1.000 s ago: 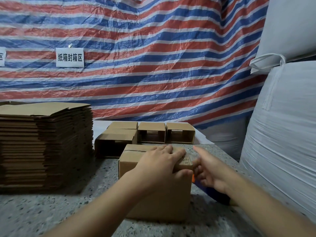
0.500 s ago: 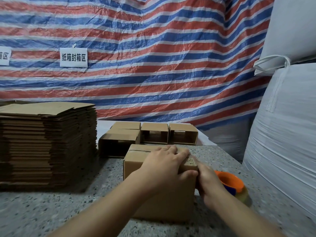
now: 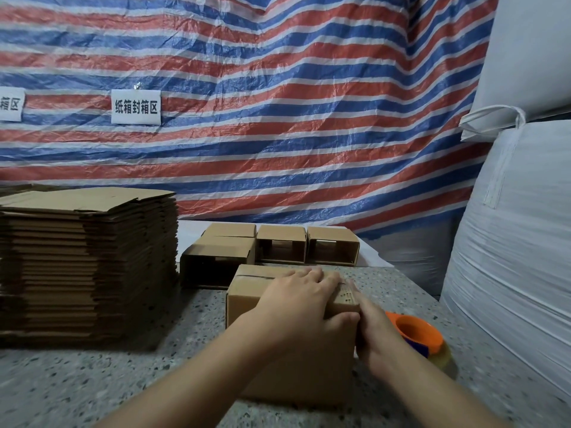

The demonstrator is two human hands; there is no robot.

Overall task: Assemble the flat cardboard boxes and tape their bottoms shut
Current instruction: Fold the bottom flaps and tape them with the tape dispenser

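A brown cardboard box (image 3: 247,298) stands on the speckled table (image 3: 77,387) in front of me, its closed flaps facing up. My left hand (image 3: 296,307) lies flat across the top of the box, thumb down over the near face. My right hand (image 3: 370,332) presses against the box's right side, fingers straight along the upper edge. An orange tape dispenser with a roll of clear tape (image 3: 423,338) lies on the table just right of that hand.
A tall stack of flat cardboard blanks (image 3: 83,261) fills the left side. Several assembled boxes (image 3: 281,245) lie on their sides behind the box. Large white sacks (image 3: 519,242) wall off the right. A striped tarp hangs behind.
My right hand has come in from the right and now presses the box's right side. The orange tape dispenser, hidden under that hand before, lies uncovered on the table. My left hand stayed put.
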